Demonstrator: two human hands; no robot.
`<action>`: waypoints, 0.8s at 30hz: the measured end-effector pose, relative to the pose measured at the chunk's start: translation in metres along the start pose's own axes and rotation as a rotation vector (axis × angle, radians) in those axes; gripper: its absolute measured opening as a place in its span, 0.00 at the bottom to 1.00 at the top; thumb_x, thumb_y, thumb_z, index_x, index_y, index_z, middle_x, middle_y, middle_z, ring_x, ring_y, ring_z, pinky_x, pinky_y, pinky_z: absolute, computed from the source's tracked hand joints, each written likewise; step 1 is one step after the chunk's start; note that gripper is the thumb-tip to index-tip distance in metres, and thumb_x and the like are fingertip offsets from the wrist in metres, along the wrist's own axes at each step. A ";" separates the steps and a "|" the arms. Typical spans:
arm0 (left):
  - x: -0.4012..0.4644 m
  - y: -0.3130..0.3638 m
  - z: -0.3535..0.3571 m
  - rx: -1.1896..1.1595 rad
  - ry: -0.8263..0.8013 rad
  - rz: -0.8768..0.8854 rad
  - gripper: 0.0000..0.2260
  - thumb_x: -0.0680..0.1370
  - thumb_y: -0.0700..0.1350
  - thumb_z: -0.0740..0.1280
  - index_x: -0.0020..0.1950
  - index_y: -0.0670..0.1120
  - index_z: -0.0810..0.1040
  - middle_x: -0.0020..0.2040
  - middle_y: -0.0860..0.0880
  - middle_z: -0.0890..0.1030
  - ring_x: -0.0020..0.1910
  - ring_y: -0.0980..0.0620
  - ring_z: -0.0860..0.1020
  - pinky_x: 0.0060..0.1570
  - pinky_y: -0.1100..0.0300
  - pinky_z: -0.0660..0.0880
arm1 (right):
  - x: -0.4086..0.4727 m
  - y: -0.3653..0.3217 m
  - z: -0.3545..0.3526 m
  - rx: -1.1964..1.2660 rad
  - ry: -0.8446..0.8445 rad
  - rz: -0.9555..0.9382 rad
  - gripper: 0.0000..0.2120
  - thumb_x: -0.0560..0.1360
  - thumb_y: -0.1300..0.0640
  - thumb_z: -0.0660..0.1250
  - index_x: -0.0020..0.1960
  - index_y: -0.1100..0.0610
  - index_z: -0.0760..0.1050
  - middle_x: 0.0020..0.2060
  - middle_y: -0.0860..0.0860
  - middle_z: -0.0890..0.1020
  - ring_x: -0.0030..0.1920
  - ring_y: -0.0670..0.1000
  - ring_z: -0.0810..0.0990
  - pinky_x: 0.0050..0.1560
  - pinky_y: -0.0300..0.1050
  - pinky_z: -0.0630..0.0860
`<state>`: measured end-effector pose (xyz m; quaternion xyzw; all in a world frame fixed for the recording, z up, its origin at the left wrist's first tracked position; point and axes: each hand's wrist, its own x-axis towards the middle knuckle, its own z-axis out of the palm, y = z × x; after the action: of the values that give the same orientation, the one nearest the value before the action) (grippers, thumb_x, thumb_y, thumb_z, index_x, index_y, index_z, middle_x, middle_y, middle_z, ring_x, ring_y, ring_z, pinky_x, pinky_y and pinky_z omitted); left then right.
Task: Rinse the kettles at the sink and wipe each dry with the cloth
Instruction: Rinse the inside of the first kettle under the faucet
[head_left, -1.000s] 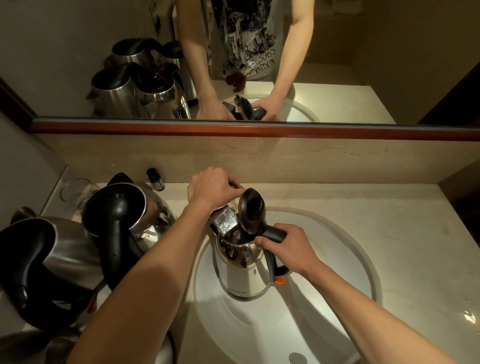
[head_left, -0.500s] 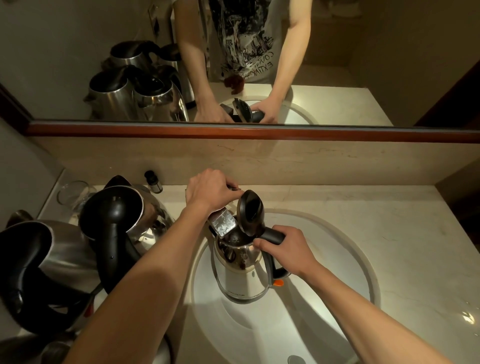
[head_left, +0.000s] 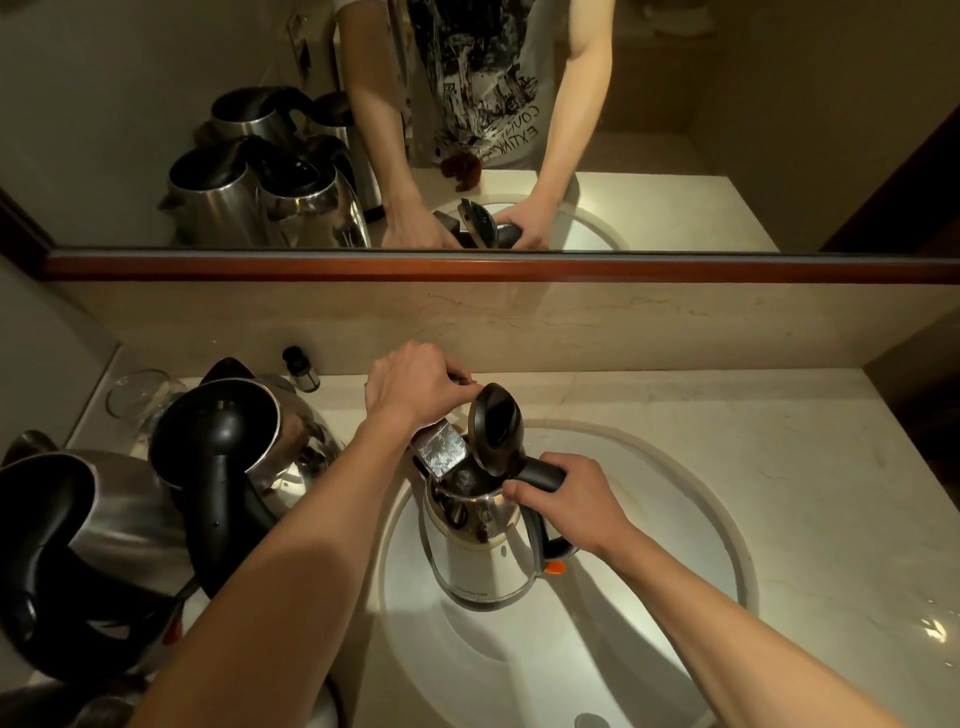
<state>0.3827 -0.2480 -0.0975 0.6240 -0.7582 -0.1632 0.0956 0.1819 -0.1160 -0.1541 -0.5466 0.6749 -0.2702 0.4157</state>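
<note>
A steel kettle (head_left: 480, 551) is held over the white sink (head_left: 649, 597), upright, lid (head_left: 494, 428) flipped up and standing open at the back. The right hand (head_left: 569, 499) has its fingers curled tight round the black handle (head_left: 540, 475) at the top, thumb side toward the lid. An orange switch (head_left: 555, 567) shows at the base of the handle, just below the wrist.

The left hand (head_left: 413, 387) is at the back of the sink, fingers curled round the tap (head_left: 439, 452) – the shiny flat spout pokes out from under the palm, its tip right over the kettle's open mouth. Can't tell whether water is running; the inside of the kettle is dark w/ some glints.

On the counter (head_left: 727, 415) to the left sit more kettles. One w/ a black lid and handle (head_left: 228, 467) is just beside the left forearm; another (head_left: 62, 545) is nearer the left edge, partly cut off. Behind them, near the wall, a clear glass (head_left: 132, 392) and a small dark-capped bottle (head_left: 298, 366).

The mirror (head_left: 156, 78) above the backsplash repeats it all – both arms, the open lid, the cluster of kettles. A small brownish lump shows in the reflection at the counter's front edge; too unclear to say what it is. The drain (head_left: 592, 721) is just visible at the bottom of the basin.
</note>
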 end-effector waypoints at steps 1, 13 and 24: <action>0.000 0.000 0.000 0.001 0.000 0.002 0.15 0.74 0.68 0.69 0.50 0.60 0.87 0.44 0.56 0.85 0.48 0.49 0.80 0.41 0.57 0.67 | 0.000 0.000 0.000 -0.001 0.003 0.000 0.16 0.69 0.47 0.80 0.35 0.57 0.79 0.27 0.45 0.78 0.29 0.41 0.74 0.33 0.32 0.68; -0.001 0.001 0.000 -0.004 0.003 -0.012 0.14 0.74 0.66 0.69 0.49 0.60 0.87 0.43 0.56 0.85 0.47 0.50 0.80 0.41 0.58 0.68 | 0.001 0.002 0.000 0.006 0.011 -0.001 0.17 0.70 0.48 0.80 0.33 0.57 0.77 0.24 0.42 0.75 0.28 0.41 0.73 0.33 0.31 0.68; -0.001 0.001 0.001 0.002 0.018 -0.007 0.14 0.74 0.67 0.69 0.49 0.60 0.87 0.44 0.57 0.85 0.47 0.51 0.80 0.41 0.58 0.69 | 0.001 0.003 -0.001 -0.003 0.009 0.000 0.16 0.70 0.47 0.80 0.34 0.56 0.78 0.26 0.43 0.77 0.29 0.41 0.74 0.34 0.32 0.69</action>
<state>0.3820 -0.2470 -0.0980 0.6282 -0.7553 -0.1572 0.1013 0.1800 -0.1168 -0.1562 -0.5461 0.6770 -0.2717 0.4120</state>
